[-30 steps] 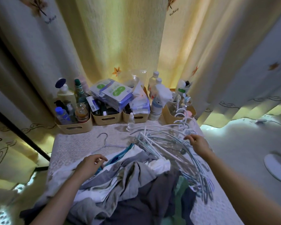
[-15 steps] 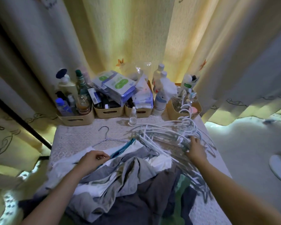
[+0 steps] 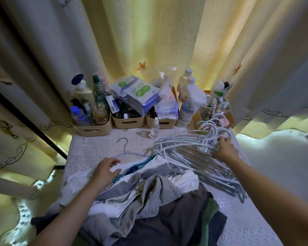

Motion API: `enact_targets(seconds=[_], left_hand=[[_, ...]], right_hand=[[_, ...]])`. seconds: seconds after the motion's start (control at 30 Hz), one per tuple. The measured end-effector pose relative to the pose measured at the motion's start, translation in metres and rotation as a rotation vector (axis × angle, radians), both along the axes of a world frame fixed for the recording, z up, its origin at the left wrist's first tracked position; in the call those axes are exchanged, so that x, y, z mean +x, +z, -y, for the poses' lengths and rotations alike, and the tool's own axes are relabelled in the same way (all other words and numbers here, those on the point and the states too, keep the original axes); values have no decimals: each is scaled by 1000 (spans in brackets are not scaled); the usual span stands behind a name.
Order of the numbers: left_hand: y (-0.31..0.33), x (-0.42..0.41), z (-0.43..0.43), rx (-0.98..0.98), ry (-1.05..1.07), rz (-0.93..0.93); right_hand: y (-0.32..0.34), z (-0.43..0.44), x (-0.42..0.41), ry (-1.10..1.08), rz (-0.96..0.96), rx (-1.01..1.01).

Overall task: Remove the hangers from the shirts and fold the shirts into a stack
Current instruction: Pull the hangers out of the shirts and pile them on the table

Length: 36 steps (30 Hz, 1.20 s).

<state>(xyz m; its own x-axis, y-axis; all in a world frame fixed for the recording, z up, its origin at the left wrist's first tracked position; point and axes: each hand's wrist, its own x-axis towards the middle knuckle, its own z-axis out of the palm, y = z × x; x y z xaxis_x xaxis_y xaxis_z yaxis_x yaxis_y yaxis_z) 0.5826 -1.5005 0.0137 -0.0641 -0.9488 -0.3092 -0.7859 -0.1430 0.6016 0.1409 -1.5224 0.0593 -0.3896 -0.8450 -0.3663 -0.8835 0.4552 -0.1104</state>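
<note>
Fingers [image 3: 221, 139] of the right hand [image 3: 225, 150] curl over the necks of plastic hangers [image 3: 188, 150]. They look light, stiff and snag-prone, best lifted by the hooks; well over a dozen, too tangled to count. Left hand [image 3: 103, 171] fingers [image 3: 114, 173], loosely bent, rest on limp shirts [image 3: 158, 189] heaped uncountably on the counter [image 3: 89, 150], beside one wire hanger [image 3: 125, 150].

— How do my shirts lie?
— Your shirts [image 3: 149, 201] lie unfolded in one crumpled heap nearest you: white and pale grey on top, dark grey, green and navy underneath.
— And my hangers?
— Your plastic hangers [image 3: 185, 148], pale blue-white, lie flat in a fanned bundle just right of the heap, hooks bunched at the far right. Your wire hanger [image 3: 125, 148] lies to their left, hook pointing away, one shoulder under the heap.
</note>
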Motion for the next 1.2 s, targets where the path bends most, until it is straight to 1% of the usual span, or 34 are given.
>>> enact_targets(seconds=[0.07, 0.17, 0.23, 0.3, 0.33, 0.4, 0.47, 0.5, 0.57, 0.6, 0.7, 0.73, 0.8, 0.83, 0.9, 1.03, 1.2], left_hand=[[-2, 6, 3, -41, 98, 113], [-5, 15, 8, 71, 217, 227], [-7, 19, 11, 191, 210, 252], [-10, 21, 13, 269, 183, 283], [-11, 21, 13, 286, 168, 319], [-13, 21, 15, 298, 135, 400], [-13, 22, 15, 285, 113, 424], [-13, 24, 14, 260, 114, 404], [-13, 29, 11, 173, 138, 313], [-12, 31, 9, 122, 159, 257], [-5, 38, 3, 4, 194, 154], [-3, 40, 1, -15, 190, 126], [1, 42, -4, -24, 182, 73], [2, 44, -6, -21, 184, 57], [5, 49, -11, -22, 198, 31], [8, 68, -17, -66, 207, 6], [6, 75, -18, -83, 304, -75]], right_hand=[[-3, -6, -2, 16, 22, -43], [-2, -17, -4, 57, 18, -62], [6, -19, -2, 44, -16, -30], [20, -18, 2, 68, -7, -4], [26, -17, 2, 117, -9, 7], [41, -13, 9, 185, -73, 23], [61, -10, 25, 169, -180, -18], [70, -7, 36, 161, -209, -46], [83, 2, 62, 243, -176, -57], [88, 6, 78, 317, -102, -43], [86, 12, 135, 511, 287, 11], [78, 13, 152, 559, 381, 24], [55, 14, 180, 579, 507, 29], [42, 14, 191, 568, 539, 24], [18, 14, 205, 531, 536, 47], [-19, 11, 199, 398, 370, 125], [-25, 12, 187, 371, 311, 169]])
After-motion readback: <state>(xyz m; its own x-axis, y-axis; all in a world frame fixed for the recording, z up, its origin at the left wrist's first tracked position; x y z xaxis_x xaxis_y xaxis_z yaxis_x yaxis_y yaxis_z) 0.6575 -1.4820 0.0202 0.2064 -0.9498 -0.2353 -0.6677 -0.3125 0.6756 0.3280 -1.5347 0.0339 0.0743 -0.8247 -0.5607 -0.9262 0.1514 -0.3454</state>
